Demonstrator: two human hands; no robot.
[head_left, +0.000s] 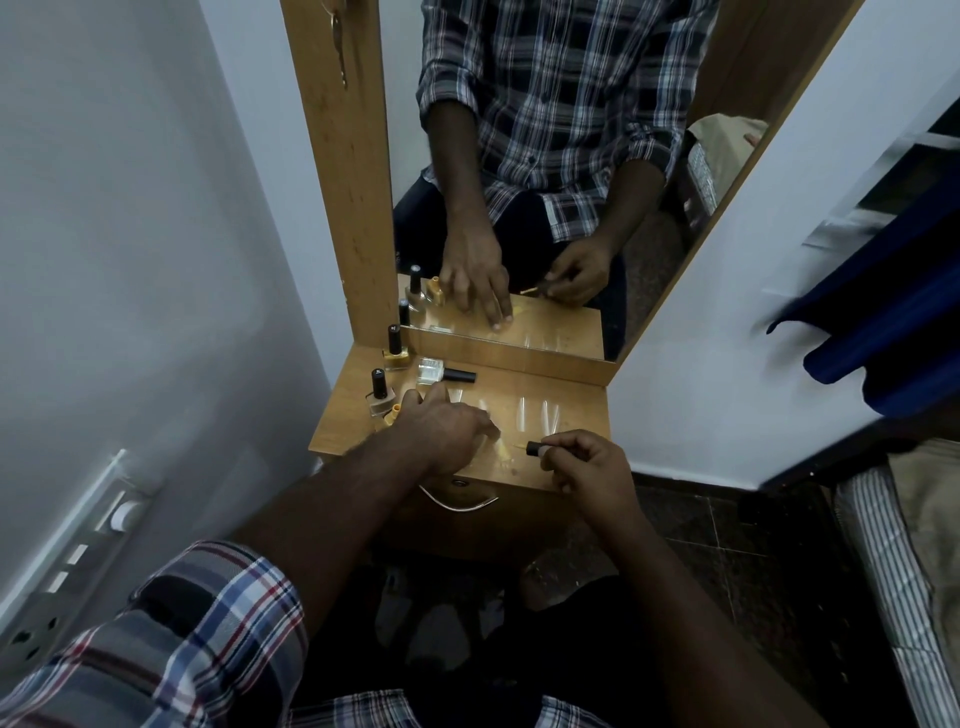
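You are in the middle of painting artificial nail tips with yellow polish, and I judge the work to be only in its first part. One nail tip near the front edge of the wooden table shows yellow colour, and it lies just under the fingertips of your left hand; how completely it is covered I cannot tell, because the fingers hide part of it. Behind it, toward the mirror, several clear nail tips lie in a row with no colour on them, so most of the painting is left to do. The open yellow bottle stands at the left side of the table, partly hidden behind your left wrist, and it will have to be closed at the end. Your left hand lies palm down, with the fingers stretched out and spread, and it presses the yellow nail tip against the table to keep it in place; it grips nothing. Your right hand is curled, and its thumb and first fingers pinch the black cap of the polish brush. The brush points to the left, with its thin yellow end just beside the nail tip; whether it touches the tip or hovers slightly over it, the picture does not show clearly.
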